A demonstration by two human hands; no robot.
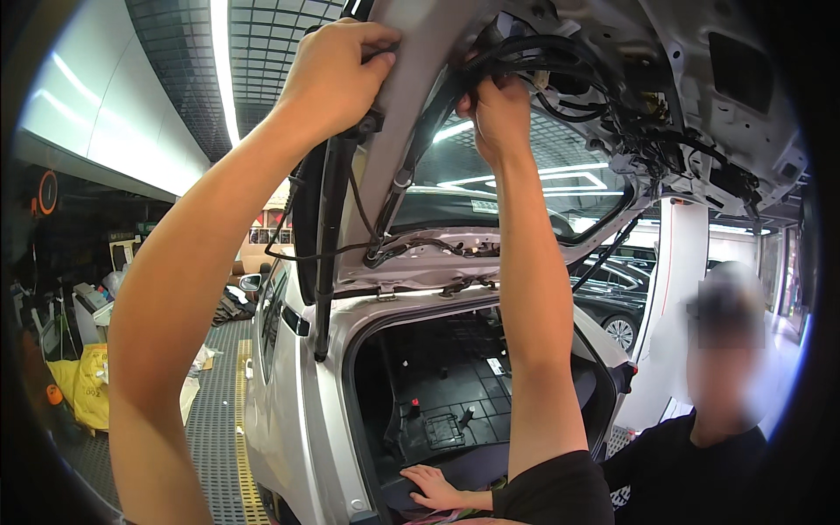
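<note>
Head view: two hands at the raised tailgate (420,61)

Our left hand (337,74) bends its fingers at the tailgate's edge, our right hand (502,109) beneath black cables (547,44) inside it; how closed, holding what, we cannot tell. We should guide cables gently, without kinks.

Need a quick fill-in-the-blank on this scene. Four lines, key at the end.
1. The left hand is up at the frame of a tailgate that stands ____ (open/shut).
2. The right hand is up among the cables, whose thick bundle is ____ (black/yellow).
3. The large bag toward the picture's left side is ____ (yellow/blue).
4. The co-worker shows at the picture's lower ____ (left/right).

Missing words: open; black; yellow; right.
</note>
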